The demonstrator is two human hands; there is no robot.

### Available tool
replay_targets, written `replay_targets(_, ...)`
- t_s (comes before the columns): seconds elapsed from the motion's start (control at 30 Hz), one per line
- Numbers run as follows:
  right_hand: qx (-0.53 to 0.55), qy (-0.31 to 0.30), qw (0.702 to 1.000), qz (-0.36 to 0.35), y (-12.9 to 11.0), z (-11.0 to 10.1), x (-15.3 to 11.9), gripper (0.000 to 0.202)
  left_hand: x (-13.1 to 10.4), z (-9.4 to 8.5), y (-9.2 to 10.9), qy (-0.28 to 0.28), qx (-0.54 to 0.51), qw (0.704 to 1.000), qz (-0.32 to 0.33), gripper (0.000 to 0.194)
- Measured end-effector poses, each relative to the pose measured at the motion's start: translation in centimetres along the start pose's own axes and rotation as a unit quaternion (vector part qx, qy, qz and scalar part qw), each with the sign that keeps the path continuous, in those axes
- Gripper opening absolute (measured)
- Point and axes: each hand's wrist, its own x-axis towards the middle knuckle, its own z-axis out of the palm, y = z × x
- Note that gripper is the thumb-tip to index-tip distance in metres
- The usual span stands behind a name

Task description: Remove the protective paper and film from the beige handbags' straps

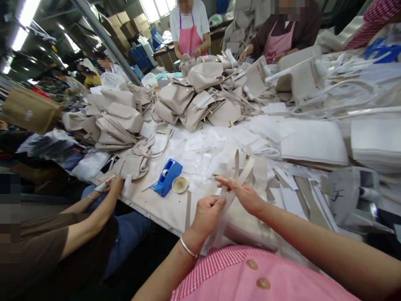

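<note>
A light beige strap (pixel 247 172) loops up in front of me, its strands crossing near my hands. My left hand (pixel 206 212) is closed in a fist-like pinch around the lower part of the strap. From the right, my right hand (pixel 247 196) reaches across with its index finger stretched leftward; the strap runs in at its fingers, which are partly hidden. A small metal fitting (pixel 247 157) shows beside the loop. Beneath my hands lies clear plastic wrapping (pixel 250 230) at the table's near edge.
A blue tape dispenser (pixel 169 177) and a small round dish (pixel 180 184) stand left of my hands. Piled beige bags (pixel 205 77) fill the back. White sheets (pixel 313 142) and a grey dispenser (pixel 351 198) lie right. A co-worker's hands (pixel 116 184) are at left; others stand opposite.
</note>
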Motion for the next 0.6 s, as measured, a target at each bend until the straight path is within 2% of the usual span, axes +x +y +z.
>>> replay_targets(0.1, 0.050, -0.006, 0.998, 0.024, -0.1, -0.7, 0.5, 0.060, -0.4, 0.0, -0.3, -0.004, -0.026, 0.999, 0.044, 0.021)
replay_targets(0.2, 0.082, -0.014, 0.996, 0.014, -0.5, -1.1, 1.1, 0.060, -0.7, -0.1, -0.6, 0.007, -0.062, 0.997, 0.038, 0.020)
replay_targets(0.37, 0.078, -0.012, 0.997, -0.007, 0.2, -0.7, 0.6, 0.057, -1.1, -0.4, -1.2, -0.010, -0.141, 0.990, -0.021, 0.018)
replay_targets(0.47, 0.072, -0.004, 0.997, -0.016, 1.0, -0.7, 0.3, 0.056, -1.6, -0.6, -0.9, -0.032, -0.189, 0.979, -0.073, 0.022)
replay_targets(0.6, 0.055, 0.008, 0.996, -0.076, 1.2, -0.8, 0.0, 0.051, -2.2, -1.0, -0.1, -0.042, -0.187, 0.976, -0.106, 0.028)
